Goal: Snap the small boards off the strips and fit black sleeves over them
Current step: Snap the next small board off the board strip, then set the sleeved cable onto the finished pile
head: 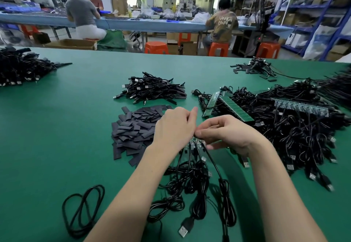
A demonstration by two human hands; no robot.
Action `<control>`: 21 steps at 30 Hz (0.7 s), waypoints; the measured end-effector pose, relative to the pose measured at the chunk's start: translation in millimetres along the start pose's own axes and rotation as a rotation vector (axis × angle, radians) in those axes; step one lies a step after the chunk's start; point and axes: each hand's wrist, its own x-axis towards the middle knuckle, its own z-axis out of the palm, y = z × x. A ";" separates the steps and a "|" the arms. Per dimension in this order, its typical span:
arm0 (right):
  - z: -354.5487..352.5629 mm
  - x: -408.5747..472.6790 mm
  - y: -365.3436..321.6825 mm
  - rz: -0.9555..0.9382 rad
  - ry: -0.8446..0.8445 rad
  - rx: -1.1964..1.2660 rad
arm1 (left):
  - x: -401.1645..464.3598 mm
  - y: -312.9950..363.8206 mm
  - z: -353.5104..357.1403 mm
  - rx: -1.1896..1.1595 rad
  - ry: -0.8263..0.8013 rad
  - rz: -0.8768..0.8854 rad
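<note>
Centrally, both hands' fingers (197, 133) pinching a small board strip (195, 144), sleeve pile (136, 127) left, cable heap (296, 124) right

Legible text, one item: "UNKN OWN", pale hand-drawn capitals in two lines, on back of brown T-shirt (223, 25) worn by seated person at 1 o'clock. Nothing else readable.

Sleeve pile (136, 127) left of the hands (201, 131) — board strips (233, 106) on cable heap (296, 124) right.
</note>
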 end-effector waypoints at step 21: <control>9.5 3.6 -4.2 -0.045 -0.101 0.212 | 4.2 -2.4 4.9 -0.211 0.153 -0.033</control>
